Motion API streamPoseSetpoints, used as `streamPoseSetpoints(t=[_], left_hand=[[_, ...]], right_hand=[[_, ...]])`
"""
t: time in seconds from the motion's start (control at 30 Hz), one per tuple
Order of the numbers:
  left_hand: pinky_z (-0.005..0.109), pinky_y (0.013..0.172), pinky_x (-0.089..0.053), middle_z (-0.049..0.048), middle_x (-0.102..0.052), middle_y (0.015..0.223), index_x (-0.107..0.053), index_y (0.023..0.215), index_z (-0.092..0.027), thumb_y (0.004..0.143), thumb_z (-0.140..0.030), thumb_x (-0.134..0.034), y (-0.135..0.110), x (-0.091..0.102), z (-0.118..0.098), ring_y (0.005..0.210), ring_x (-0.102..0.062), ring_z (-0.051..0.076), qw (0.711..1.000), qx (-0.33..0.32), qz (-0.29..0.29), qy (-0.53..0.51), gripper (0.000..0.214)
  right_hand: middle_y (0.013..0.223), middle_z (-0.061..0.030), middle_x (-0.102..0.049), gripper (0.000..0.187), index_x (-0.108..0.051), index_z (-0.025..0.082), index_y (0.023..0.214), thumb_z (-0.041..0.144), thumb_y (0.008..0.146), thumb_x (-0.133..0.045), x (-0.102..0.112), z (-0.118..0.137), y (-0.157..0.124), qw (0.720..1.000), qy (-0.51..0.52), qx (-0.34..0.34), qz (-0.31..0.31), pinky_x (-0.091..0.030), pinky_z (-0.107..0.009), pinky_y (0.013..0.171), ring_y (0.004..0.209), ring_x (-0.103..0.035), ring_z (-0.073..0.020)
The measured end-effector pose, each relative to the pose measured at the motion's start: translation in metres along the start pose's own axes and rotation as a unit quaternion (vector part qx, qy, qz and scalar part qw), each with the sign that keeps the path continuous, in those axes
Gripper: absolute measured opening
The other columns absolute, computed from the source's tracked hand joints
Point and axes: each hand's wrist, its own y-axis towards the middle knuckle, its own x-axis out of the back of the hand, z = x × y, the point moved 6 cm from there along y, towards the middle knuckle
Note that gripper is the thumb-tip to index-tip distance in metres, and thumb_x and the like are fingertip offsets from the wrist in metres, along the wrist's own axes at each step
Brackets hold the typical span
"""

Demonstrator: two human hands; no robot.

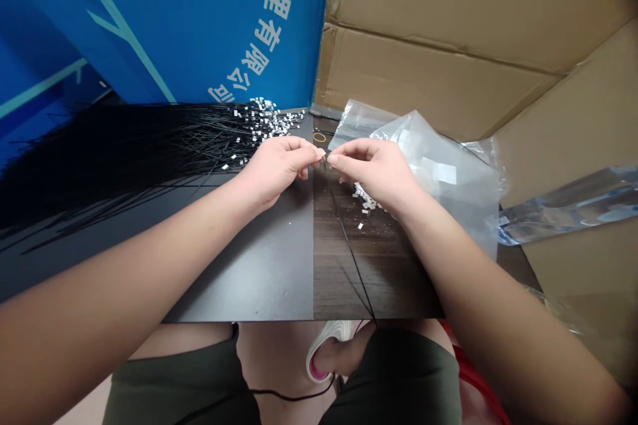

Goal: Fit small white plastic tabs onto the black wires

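My left hand (284, 169) is closed in a pinch, and a tiny white connector (321, 152) shows at its fingertips. Just right of it, my right hand (376, 169) pinches at the upper end of a thin black wire (351, 246). The wire runs down across the dark table and over its front edge. The fingertips of both hands nearly meet; the exact joint between wire and connector is too small to make out. Beneath my right hand lies a small heap of loose white connectors (366, 199), partly hidden by it.
A large bundle of black wires (100, 146) with white ends (269, 119) lies at the left. Clear plastic bags (448, 192) lie at the right, and a yellow ring (319, 137) sits behind my hands. A blue printed panel (199, 13) and cardboard (438, 73) stand behind the table (249, 272).
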Motion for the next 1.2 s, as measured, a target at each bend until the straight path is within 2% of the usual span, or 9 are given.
streamPoseSetpoints(t=[0.07, 0.13, 0.27, 0.53, 0.67, 0.97, 1.2], left_hand=[[0.029, 0.061, -0.04, 0.0011, -0.064, 0.068, -0.071, 0.068, -0.016, 0.074, -0.029, -0.08, 0.001, 0.001, 0.0, 0.06, -0.052, 0.011, 1.0, 0.009, 0.021, 0.013, 0.018], [0.029, 0.062, -0.04, 0.0016, -0.066, 0.07, -0.073, 0.071, -0.016, 0.075, -0.033, -0.081, 0.002, 0.002, 0.0, 0.06, -0.052, 0.011, 0.999, 0.01, 0.039, 0.029, 0.02], [0.029, 0.062, -0.04, 0.0016, -0.065, 0.071, -0.073, 0.074, -0.016, 0.076, -0.037, -0.081, 0.001, 0.002, -0.003, 0.06, -0.051, 0.011, 0.998, 0.0, 0.055, 0.039, 0.023], [0.027, 0.061, -0.04, -0.0007, -0.058, 0.066, -0.068, 0.074, -0.017, 0.082, -0.041, -0.078, -0.003, -0.004, 0.004, 0.06, -0.051, 0.011, 0.998, 0.026, 0.054, -0.013, 0.027], [0.027, 0.062, -0.041, -0.0007, -0.06, 0.067, -0.071, 0.076, -0.016, 0.079, -0.037, -0.079, -0.005, -0.007, 0.005, 0.06, -0.052, 0.011, 0.998, 0.032, 0.058, -0.006, 0.022], [0.028, 0.065, -0.043, -0.0013, -0.063, 0.073, -0.071, 0.079, -0.016, 0.079, -0.035, -0.078, -0.005, -0.007, 0.003, 0.062, -0.053, 0.01, 0.999, -0.001, 0.034, 0.017, 0.02], [0.027, 0.064, -0.044, -0.0019, -0.06, 0.068, -0.069, 0.075, -0.017, 0.081, -0.036, -0.074, -0.008, -0.01, -0.001, 0.062, -0.052, 0.011, 0.999, -0.015, 0.02, 0.037, 0.02]], right_hand=[[0.09, -0.0045, -0.081, 0.013, -0.083, 0.019, 0.096, 0.026, 0.086, -0.078, 0.004, 0.007, 0.0, 0.996, -0.048, 0.078, -0.019, -0.057, -0.033, 0.073, 0.073, -0.071, -0.0163], [0.099, -0.0045, -0.083, 0.016, -0.083, 0.021, 0.102, 0.025, 0.09, -0.075, 0.003, 0.013, -0.002, 0.985, -0.097, 0.144, -0.012, -0.058, -0.036, 0.083, 0.087, -0.074, -0.019], [0.102, -0.0033, -0.083, 0.014, -0.083, 0.025, 0.101, 0.027, 0.096, -0.07, -0.002, 0.015, -0.005, 0.966, -0.164, 0.202, 0.001, -0.057, -0.037, 0.087, 0.094, -0.075, -0.021], [0.093, -0.0017, -0.079, 0.008, -0.077, 0.024, 0.094, 0.025, 0.096, -0.069, -0.002, 0.01, -0.002, 0.959, -0.183, 0.212, -0.041, -0.053, -0.033, 0.077, 0.083, -0.069, -0.0186], [0.091, -0.0018, -0.077, 0.007, -0.075, 0.023, 0.093, 0.025, 0.095, -0.069, 0.0, 0.01, -0.002, 0.96, -0.164, 0.216, -0.066, -0.052, -0.033, 0.076, 0.081, -0.068, -0.018], [0.089, -0.0022, -0.077, 0.007, -0.075, 0.022, 0.089, 0.023, 0.093, -0.068, -0.003, 0.011, -0.004, 0.966, -0.158, 0.19, -0.075, -0.052, -0.032, 0.075, 0.078, -0.067, -0.017], [0.09, -0.0027, -0.079, 0.009, -0.075, 0.021, 0.088, 0.024, 0.092, -0.068, -0.004, 0.011, -0.007, 0.97, -0.134, 0.183, -0.086, -0.053, -0.033, 0.076, 0.077, -0.068, -0.0169]])
